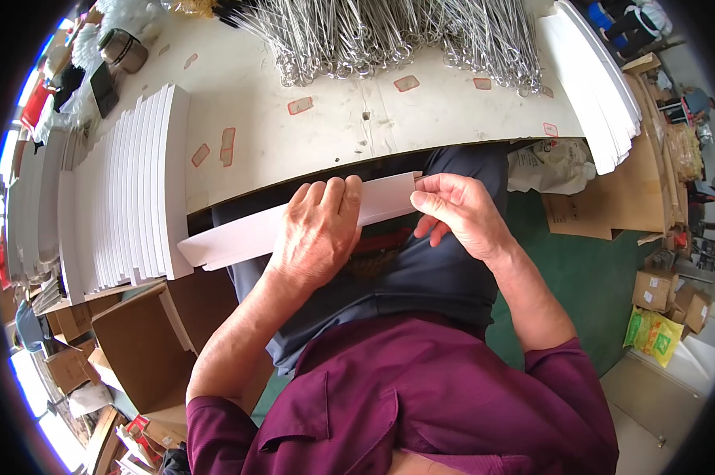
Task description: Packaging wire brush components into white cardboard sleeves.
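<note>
A long, narrow white cardboard box [242,236] lies slantwise above my lap, in front of the table edge. My left hand [318,229] is closed over its middle, fingers on the far side. At the box's right end, my right hand [456,210] has thumb and forefinger pinched together, the other fingers curled below. What sits between these fingertips is too small to make out. Past the table's front edge lie many metal skewers [373,47] with ring ends pointing toward me.
Rows of similar white boxes [128,182] stand on the table's left. More white cartons [591,87] are stacked at its right end. A jar [124,50] stands back left. Open brown cartons [147,344] sit low on the left, and flattened cardboard [603,206] leans at right.
</note>
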The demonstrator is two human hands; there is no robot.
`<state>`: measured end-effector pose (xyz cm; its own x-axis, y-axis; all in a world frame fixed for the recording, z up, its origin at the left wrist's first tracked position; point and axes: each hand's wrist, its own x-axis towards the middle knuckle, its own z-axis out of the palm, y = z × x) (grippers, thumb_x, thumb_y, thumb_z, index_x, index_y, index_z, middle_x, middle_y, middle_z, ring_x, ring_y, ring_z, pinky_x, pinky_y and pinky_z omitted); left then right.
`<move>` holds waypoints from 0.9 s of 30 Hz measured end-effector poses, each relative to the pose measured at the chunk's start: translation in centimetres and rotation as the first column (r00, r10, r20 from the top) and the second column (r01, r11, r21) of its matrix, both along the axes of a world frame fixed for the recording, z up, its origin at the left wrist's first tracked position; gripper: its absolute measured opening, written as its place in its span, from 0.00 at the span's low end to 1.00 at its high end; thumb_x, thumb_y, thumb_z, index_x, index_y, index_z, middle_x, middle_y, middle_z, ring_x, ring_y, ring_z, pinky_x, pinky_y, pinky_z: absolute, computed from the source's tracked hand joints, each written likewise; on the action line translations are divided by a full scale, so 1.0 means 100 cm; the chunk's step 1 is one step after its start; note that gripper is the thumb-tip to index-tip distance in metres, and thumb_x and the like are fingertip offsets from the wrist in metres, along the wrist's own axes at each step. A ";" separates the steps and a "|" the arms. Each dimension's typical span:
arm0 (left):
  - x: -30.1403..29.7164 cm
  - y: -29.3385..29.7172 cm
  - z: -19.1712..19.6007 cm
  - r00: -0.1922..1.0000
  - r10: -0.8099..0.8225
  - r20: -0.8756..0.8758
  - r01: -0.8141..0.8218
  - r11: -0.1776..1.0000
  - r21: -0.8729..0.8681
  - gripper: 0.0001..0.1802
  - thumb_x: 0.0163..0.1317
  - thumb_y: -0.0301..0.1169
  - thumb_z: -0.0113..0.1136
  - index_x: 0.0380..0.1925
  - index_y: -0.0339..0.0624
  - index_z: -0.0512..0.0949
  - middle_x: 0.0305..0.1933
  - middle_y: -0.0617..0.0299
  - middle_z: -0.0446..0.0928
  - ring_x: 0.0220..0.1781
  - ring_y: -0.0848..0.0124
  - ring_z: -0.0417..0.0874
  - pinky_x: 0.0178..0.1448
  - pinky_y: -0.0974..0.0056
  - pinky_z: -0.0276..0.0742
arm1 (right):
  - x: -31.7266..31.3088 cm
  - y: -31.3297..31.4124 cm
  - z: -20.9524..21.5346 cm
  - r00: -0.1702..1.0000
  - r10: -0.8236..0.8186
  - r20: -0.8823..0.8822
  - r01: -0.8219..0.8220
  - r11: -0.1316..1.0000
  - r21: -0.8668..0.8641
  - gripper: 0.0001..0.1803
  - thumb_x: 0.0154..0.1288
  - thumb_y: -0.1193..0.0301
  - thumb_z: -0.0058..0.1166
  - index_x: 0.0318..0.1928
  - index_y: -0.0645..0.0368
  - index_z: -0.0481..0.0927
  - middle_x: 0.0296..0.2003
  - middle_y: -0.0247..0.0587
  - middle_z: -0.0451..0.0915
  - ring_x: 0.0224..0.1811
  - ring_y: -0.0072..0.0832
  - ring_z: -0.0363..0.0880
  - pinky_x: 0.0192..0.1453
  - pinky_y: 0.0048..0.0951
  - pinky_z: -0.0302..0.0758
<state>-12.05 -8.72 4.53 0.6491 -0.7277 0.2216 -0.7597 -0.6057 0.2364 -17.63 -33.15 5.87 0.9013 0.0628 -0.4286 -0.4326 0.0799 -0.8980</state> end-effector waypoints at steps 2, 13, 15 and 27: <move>0.000 0.002 0.000 1.000 -0.020 0.011 0.020 1.000 -0.021 0.41 0.42 0.28 0.77 0.61 0.31 0.73 0.49 0.50 0.78 0.50 0.53 0.83 0.58 0.52 0.81 | 0.000 0.000 0.001 0.999 -0.003 -0.033 0.004 1.000 0.026 0.19 0.77 0.63 0.63 0.51 0.69 0.80 0.39 0.40 0.84 0.31 0.25 0.88 0.27 0.24 0.81; -0.002 0.007 -0.003 0.996 -0.030 -0.082 0.026 0.999 -0.047 0.40 0.44 0.31 0.76 0.60 0.32 0.74 0.50 0.50 0.81 0.51 0.52 0.85 0.57 0.52 0.82 | 0.001 -0.008 -0.007 0.982 0.028 -0.187 0.017 0.971 0.237 0.18 0.80 0.61 0.56 0.50 0.66 0.81 0.41 0.45 0.86 0.18 0.21 0.79 0.19 0.21 0.72; -0.002 0.008 -0.004 0.995 -0.032 -0.096 0.027 0.999 -0.047 0.39 0.44 0.31 0.76 0.60 0.32 0.74 0.51 0.50 0.81 0.52 0.52 0.85 0.57 0.52 0.83 | 0.001 -0.009 -0.007 0.980 0.028 -0.197 0.024 0.966 0.257 0.18 0.79 0.60 0.58 0.48 0.65 0.81 0.37 0.40 0.82 0.18 0.20 0.79 0.18 0.21 0.72; 0.004 0.007 -0.006 0.993 -0.034 -0.112 0.028 0.998 -0.053 0.35 0.47 0.31 0.75 0.58 0.34 0.75 0.48 0.51 0.82 0.50 0.53 0.86 0.55 0.52 0.83 | -0.009 -0.013 -0.010 0.981 -0.039 0.191 0.082 0.970 -0.227 0.22 0.72 0.63 0.67 0.56 0.67 0.80 0.42 0.47 0.86 0.28 0.28 0.85 0.32 0.28 0.82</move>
